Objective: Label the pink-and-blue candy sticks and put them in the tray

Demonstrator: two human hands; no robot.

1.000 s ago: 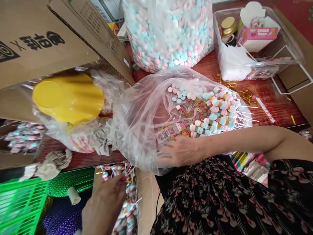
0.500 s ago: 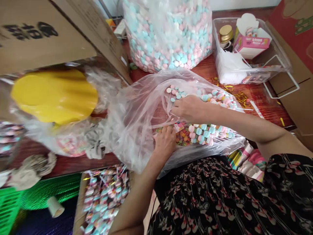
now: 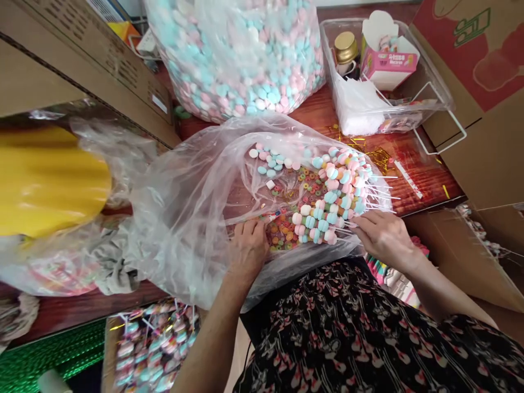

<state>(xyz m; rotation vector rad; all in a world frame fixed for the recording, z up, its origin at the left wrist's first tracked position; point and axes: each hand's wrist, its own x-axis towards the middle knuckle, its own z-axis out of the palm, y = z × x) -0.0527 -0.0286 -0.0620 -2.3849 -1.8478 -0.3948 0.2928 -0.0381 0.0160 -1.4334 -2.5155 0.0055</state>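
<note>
On the clear plastic bag [image 3: 176, 213] spread over the table lies a heap of marshmallow skewers [image 3: 344, 180], pink, blue and white, their white sticks pointing right. My right hand [image 3: 385, 237] has its fingers closed at the stick ends of the nearest skewers. My left hand [image 3: 248, 245] rests on the plastic left of the small gummy rings [image 3: 282, 232]. Its fingers are bent and together, and what lies under the fingertips is hidden. Loose pink and blue marshmallows [image 3: 274, 159] lie behind the rings.
A big bag of marshmallows [image 3: 245, 82] stands behind. Back right is a clear plastic basket [image 3: 434, 117] holding a pink box [image 3: 388, 63]. Cardboard boxes [image 3: 483, 158] flank both sides. A yellow object [image 3: 53, 180] sits left. Below, a carton holds finished-looking skewers [image 3: 151, 349].
My right hand has moved from the loose marshmallows rightward and nearer me, to the skewer sticks. My left hand stays beside the gummy rings. The view has shifted to the right.
</note>
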